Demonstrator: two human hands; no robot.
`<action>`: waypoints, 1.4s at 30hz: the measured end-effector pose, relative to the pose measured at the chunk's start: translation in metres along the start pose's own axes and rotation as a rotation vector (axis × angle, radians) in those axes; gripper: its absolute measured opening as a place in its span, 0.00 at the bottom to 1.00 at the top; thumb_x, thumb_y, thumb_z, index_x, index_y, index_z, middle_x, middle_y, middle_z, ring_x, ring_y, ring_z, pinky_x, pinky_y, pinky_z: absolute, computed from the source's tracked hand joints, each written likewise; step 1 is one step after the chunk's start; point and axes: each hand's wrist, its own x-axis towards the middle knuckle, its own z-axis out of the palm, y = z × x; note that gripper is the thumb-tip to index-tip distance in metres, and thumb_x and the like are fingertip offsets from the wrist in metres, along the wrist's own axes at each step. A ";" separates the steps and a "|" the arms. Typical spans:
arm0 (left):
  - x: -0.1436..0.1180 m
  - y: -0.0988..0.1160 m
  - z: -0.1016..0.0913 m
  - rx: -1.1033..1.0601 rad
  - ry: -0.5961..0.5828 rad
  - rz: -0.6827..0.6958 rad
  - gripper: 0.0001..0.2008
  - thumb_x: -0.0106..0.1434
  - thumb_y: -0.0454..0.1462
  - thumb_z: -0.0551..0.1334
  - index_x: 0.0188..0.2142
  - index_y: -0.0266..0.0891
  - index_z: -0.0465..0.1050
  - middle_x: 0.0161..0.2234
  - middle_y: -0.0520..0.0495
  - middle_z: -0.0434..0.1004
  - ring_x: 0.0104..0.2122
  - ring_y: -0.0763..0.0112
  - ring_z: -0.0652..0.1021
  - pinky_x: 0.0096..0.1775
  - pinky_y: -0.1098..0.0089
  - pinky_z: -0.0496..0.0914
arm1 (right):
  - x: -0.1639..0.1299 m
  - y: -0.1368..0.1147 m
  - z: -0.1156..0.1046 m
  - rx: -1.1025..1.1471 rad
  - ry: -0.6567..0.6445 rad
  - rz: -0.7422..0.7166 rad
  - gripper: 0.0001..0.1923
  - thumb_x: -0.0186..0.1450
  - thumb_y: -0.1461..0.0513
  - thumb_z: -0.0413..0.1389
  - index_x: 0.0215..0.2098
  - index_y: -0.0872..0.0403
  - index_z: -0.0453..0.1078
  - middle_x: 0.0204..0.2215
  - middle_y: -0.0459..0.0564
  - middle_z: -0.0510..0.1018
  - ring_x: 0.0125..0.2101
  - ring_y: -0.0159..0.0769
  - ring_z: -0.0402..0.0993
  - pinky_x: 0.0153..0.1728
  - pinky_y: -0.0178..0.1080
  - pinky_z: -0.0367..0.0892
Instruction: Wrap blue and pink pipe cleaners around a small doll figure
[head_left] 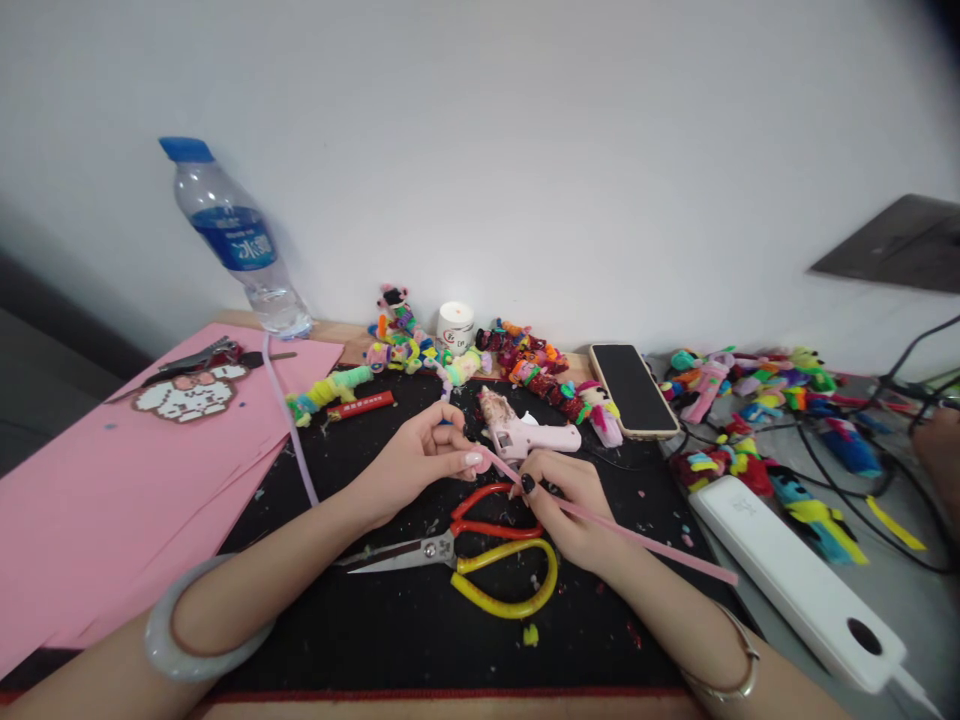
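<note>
A pink pipe cleaner (651,543) stretches between my hands, its long tail running out to the lower right past my right wrist. My left hand (424,455) is closed, pinching its small coiled end between thumb and fingers. Close beside it, my right hand (570,500) is closed too, gripping the stem a short way from the coil. Scissors (504,530) with one red and one yellow handle lie open on the black mat (405,640) just below my hands. Right behind the hands lies a pale pink glue gun (551,437).
Pink sheets (150,520) carry a dog-shaped piece (191,395) at left. A water bottle (232,235) leans on the wall. Behind are a white cup (455,328), colourful fuzzy figures (525,360) and a phone (634,390). A white power strip (795,580) and cables (832,480) lie right.
</note>
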 end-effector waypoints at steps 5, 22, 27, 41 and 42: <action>0.000 -0.001 -0.001 -0.017 0.003 -0.005 0.16 0.53 0.32 0.66 0.36 0.39 0.59 0.27 0.53 0.77 0.27 0.77 0.76 0.31 0.77 0.71 | -0.001 0.001 0.001 0.004 -0.029 -0.013 0.09 0.61 0.66 0.46 0.24 0.54 0.63 0.21 0.46 0.68 0.23 0.31 0.62 0.26 0.34 0.59; -0.002 0.000 0.002 -0.048 0.022 -0.039 0.18 0.52 0.33 0.67 0.38 0.39 0.60 0.25 0.55 0.76 0.28 0.76 0.77 0.33 0.75 0.72 | 0.000 -0.001 0.004 0.044 -0.096 -0.036 0.09 0.60 0.67 0.46 0.24 0.54 0.62 0.21 0.46 0.68 0.22 0.31 0.63 0.25 0.33 0.59; -0.002 0.000 0.001 -0.052 0.007 -0.053 0.17 0.53 0.32 0.66 0.39 0.39 0.60 0.27 0.53 0.77 0.28 0.77 0.78 0.35 0.75 0.73 | 0.000 -0.001 0.005 0.031 -0.100 -0.039 0.08 0.60 0.68 0.46 0.24 0.54 0.62 0.21 0.46 0.68 0.23 0.30 0.63 0.25 0.33 0.59; -0.003 0.001 0.003 -0.060 0.006 -0.061 0.18 0.52 0.33 0.67 0.39 0.39 0.60 0.26 0.53 0.77 0.28 0.75 0.78 0.34 0.74 0.73 | 0.000 0.001 0.007 0.026 -0.129 -0.040 0.09 0.60 0.68 0.46 0.23 0.54 0.60 0.20 0.44 0.64 0.22 0.29 0.59 0.25 0.32 0.57; -0.003 0.001 0.003 -0.060 0.006 -0.062 0.18 0.53 0.32 0.67 0.39 0.39 0.60 0.26 0.53 0.78 0.28 0.75 0.78 0.34 0.74 0.73 | 0.000 0.001 0.008 0.026 -0.130 -0.044 0.09 0.60 0.68 0.46 0.23 0.54 0.60 0.20 0.44 0.64 0.22 0.29 0.58 0.24 0.32 0.56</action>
